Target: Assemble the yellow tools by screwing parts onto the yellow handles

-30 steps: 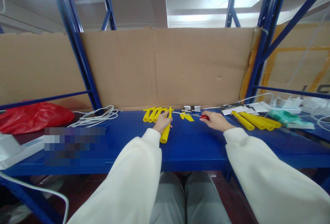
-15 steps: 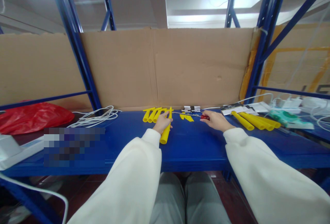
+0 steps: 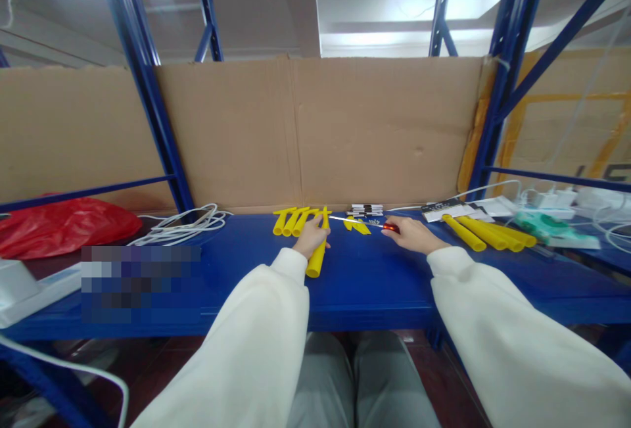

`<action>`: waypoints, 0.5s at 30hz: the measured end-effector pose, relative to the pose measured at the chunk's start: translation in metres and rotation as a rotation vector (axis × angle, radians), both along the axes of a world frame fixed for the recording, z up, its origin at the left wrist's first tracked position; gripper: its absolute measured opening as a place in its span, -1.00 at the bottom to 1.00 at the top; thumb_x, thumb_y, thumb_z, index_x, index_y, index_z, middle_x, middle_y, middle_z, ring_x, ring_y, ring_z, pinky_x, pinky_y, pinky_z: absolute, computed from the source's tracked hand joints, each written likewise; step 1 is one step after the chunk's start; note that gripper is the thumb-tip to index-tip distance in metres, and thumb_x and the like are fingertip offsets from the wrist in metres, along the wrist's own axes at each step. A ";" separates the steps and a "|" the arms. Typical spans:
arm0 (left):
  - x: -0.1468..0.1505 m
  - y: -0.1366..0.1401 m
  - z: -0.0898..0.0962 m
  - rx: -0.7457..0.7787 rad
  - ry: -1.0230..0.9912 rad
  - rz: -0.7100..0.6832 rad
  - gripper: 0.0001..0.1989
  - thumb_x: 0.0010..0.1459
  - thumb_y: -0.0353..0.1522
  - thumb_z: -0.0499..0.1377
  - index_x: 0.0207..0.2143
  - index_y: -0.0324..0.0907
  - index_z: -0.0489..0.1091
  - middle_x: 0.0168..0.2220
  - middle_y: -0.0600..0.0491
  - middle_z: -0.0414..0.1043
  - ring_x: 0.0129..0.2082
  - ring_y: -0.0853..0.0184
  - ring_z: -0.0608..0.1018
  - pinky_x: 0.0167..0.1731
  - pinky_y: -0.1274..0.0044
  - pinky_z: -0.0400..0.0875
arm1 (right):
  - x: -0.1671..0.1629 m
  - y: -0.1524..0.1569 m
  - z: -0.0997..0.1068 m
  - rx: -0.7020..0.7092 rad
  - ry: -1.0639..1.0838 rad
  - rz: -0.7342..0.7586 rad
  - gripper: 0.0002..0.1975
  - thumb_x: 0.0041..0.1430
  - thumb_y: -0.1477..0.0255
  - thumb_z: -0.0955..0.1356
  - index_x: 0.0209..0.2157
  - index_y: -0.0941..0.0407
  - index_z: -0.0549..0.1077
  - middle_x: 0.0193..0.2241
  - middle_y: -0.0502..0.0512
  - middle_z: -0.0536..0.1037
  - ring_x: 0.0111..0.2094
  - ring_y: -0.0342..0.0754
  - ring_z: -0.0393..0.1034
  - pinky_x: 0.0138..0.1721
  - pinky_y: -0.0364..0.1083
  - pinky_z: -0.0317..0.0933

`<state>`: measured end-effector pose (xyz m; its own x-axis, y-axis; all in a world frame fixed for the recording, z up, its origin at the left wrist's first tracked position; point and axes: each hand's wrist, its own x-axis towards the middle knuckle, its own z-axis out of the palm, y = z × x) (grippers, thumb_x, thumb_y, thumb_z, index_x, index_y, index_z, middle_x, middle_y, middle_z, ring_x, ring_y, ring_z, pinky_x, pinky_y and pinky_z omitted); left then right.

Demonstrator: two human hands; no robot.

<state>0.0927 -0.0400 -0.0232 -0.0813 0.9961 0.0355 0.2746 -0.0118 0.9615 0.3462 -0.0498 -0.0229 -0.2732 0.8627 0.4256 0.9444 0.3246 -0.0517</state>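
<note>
My left hand (image 3: 310, 237) is closed around a yellow tapered tube (image 3: 316, 263), its wide round end toward me. In my right hand (image 3: 414, 234) is the red handle of a screwdriver (image 3: 392, 227); its long thin shaft points left, and the tip meets the upper part of the held tube. Just below the shaft lie small flat yellow pieces (image 3: 362, 227) and some tiny metal bits (image 3: 374, 221). Left of my left hand, several similar yellow tubes with crosspieces (image 3: 290, 223) rest in a row. Exactly what the screwdriver tip touches is too small to tell.
Black-and-white strips (image 3: 367, 209) lie at the back of the blue table (image 3: 369, 283). More yellow tubes (image 3: 486, 234) sit at right, near a green package (image 3: 547, 225). White cable (image 3: 187, 223) and a red bag (image 3: 69, 224) are left. Cardboard (image 3: 345, 132) stands behind.
The screwdriver's handle has shifted very slightly down and its shaft catches more light. Both hands keep nearly the same place and hold.
</note>
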 end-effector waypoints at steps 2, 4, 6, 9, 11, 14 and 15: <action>0.000 0.000 0.000 -0.007 0.000 -0.005 -0.29 0.13 -0.51 0.21 0.33 -0.15 0.14 -0.11 -0.12 0.53 -0.62 0.41 0.54 -0.75 0.67 0.31 | 0.001 0.001 0.000 -0.006 0.014 0.016 -0.85 0.25 0.32 0.30 -0.26 0.08 0.47 -0.32 0.15 0.62 -0.28 0.05 0.52 -0.30 -0.10 0.21; 0.001 0.000 0.000 -0.016 0.001 -0.013 -0.29 0.14 -0.54 0.18 0.34 -0.17 0.11 -0.12 -0.12 0.53 -0.65 0.45 0.51 -0.76 0.67 0.30 | 0.002 0.002 -0.001 0.000 0.039 0.027 -0.86 0.23 0.31 0.33 -0.25 0.08 0.44 -0.32 0.14 0.62 -0.30 0.04 0.51 -0.31 -0.10 0.21; 0.001 0.000 0.000 -0.024 0.000 -0.017 -0.27 0.13 -0.57 0.16 0.35 -0.17 0.10 -0.10 -0.12 0.53 -0.67 0.47 0.49 -0.77 0.67 0.30 | 0.004 0.004 -0.002 0.014 0.061 0.029 -0.87 0.20 0.32 0.34 -0.25 0.06 0.41 -0.33 0.11 0.61 -0.32 0.03 0.50 -0.34 -0.11 0.20; 0.001 0.000 0.000 -0.024 -0.006 -0.019 -0.26 0.11 -0.57 0.18 0.34 -0.15 0.11 -0.06 -0.13 0.52 -0.68 0.47 0.49 -0.77 0.67 0.30 | 0.005 0.004 -0.002 0.034 0.051 0.031 -0.90 0.19 0.34 0.35 -0.29 0.05 0.36 -0.37 0.09 0.60 -0.36 0.01 0.48 -0.39 -0.12 0.15; 0.001 -0.001 0.000 -0.019 -0.007 -0.027 -0.27 0.12 -0.57 0.17 0.34 -0.16 0.11 -0.02 -0.15 0.50 -0.69 0.50 0.47 -0.77 0.66 0.30 | 0.004 0.004 -0.002 0.048 0.028 0.040 -0.90 0.19 0.34 0.35 -0.32 0.04 0.35 -0.39 0.08 0.59 -0.38 0.00 0.47 -0.40 -0.12 0.13; 0.002 -0.002 0.001 -0.022 0.001 -0.030 -0.26 0.13 -0.58 0.15 0.35 -0.15 0.09 0.04 -0.17 0.47 -0.71 0.52 0.44 -0.76 0.66 0.29 | 0.004 0.003 -0.001 0.054 0.009 0.044 -0.89 0.19 0.33 0.34 -0.35 0.04 0.33 -0.41 0.06 0.58 -0.39 -0.01 0.46 -0.41 -0.12 0.12; 0.002 -0.003 0.001 -0.024 0.003 -0.029 -0.26 0.13 -0.58 0.15 0.35 -0.14 0.08 0.05 -0.17 0.47 -0.70 0.52 0.45 -0.76 0.65 0.29 | 0.004 0.003 -0.001 0.052 0.007 0.041 -0.89 0.20 0.33 0.34 -0.35 0.04 0.33 -0.41 0.06 0.58 -0.39 -0.01 0.46 -0.40 -0.12 0.12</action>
